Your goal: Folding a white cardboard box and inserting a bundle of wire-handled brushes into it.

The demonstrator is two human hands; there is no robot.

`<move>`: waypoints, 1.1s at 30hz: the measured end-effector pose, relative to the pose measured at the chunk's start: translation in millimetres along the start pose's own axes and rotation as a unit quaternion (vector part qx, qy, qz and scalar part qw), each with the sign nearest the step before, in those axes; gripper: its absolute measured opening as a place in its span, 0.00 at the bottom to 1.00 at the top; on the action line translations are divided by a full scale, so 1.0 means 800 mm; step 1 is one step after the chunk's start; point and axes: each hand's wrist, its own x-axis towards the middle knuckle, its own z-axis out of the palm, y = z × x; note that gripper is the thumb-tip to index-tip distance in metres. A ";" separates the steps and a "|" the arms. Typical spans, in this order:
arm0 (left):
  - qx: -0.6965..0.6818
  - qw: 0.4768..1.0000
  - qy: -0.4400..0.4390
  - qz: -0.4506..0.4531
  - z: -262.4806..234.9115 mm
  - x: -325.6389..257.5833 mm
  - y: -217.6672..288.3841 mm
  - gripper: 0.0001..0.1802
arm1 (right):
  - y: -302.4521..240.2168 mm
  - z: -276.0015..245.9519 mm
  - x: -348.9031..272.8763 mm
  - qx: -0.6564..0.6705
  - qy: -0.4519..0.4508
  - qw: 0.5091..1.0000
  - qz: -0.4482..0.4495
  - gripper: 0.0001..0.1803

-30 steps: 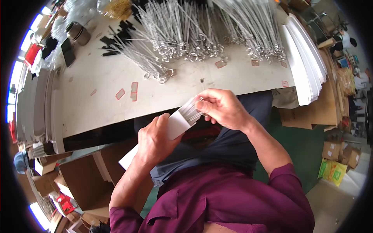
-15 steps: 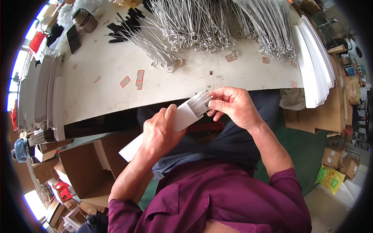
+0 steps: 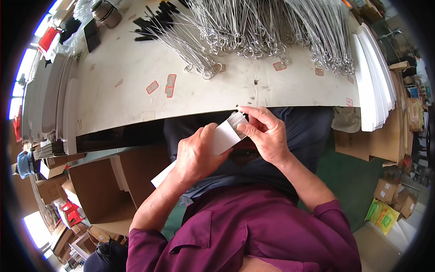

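My left hand (image 3: 198, 152) is wrapped round a long narrow white box (image 3: 225, 138), held at a slant above my lap. Out of its upper right end shows a bunch of thin brushes (image 3: 236, 119) with pale bristles; the rest of them is hidden inside. Thumb and forefinger of my right hand (image 3: 268, 133) close on the bunch at the mouth of the box, the other fingers curled. Just beyond both hands runs the front edge of the pale table (image 3: 204, 97).
Heaps of wire brushes with ring ends (image 3: 253, 31) lie across the table's far side, beside black-bristled brushes (image 3: 158, 20). Flat white boxes are stacked at left (image 3: 50, 99) and right (image 3: 371, 81). An open cardboard carton (image 3: 97, 190) stands below left, and a jar (image 3: 106, 13) far left.
Less of the brush bunch sticks out of the box. My right hand has shifted slightly left and down against the box's mouth. The whole view has moved a little.
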 end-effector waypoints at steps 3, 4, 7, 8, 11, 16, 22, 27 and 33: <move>-0.006 1.000 0.005 -0.006 0.003 -0.003 -0.003 0.34 | -0.007 0.005 0.000 -0.148 -0.003 0.986 -0.079 0.17; -0.006 1.000 0.008 -0.003 0.004 -0.003 -0.005 0.32 | -0.005 0.004 0.001 -0.148 -0.004 0.986 -0.078 0.17; -0.014 1.000 -0.002 0.006 0.008 -0.004 -0.006 0.32 | -0.007 0.001 -0.003 -0.205 -0.039 0.963 -0.172 0.14; -0.014 1.000 -0.002 0.004 0.009 -0.005 -0.006 0.32 | -0.013 0.001 -0.004 -0.205 -0.041 0.963 -0.172 0.14; -0.018 0.999 -0.008 -0.025 0.010 -0.007 -0.005 0.35 | -0.011 -0.001 -0.007 -0.309 -0.095 0.917 -0.232 0.20; -0.053 0.998 -0.022 -0.007 0.015 -0.014 -0.011 0.38 | -0.016 -0.024 -0.012 -0.021 -0.255 0.955 0.150 0.21; -0.118 0.990 -0.049 -0.056 0.017 -0.009 -0.001 0.45 | -0.010 -0.016 -0.014 -0.089 -0.163 0.982 -0.022 0.18; -0.163 0.984 -0.037 -0.055 0.026 -0.011 -0.001 0.46 | -0.004 -0.012 -0.026 -0.029 -0.149 0.988 0.013 0.21; -0.206 0.976 -0.018 -0.064 0.031 -0.005 0.002 0.45 | -0.007 0.001 -0.029 -0.077 -0.077 0.994 0.027 0.23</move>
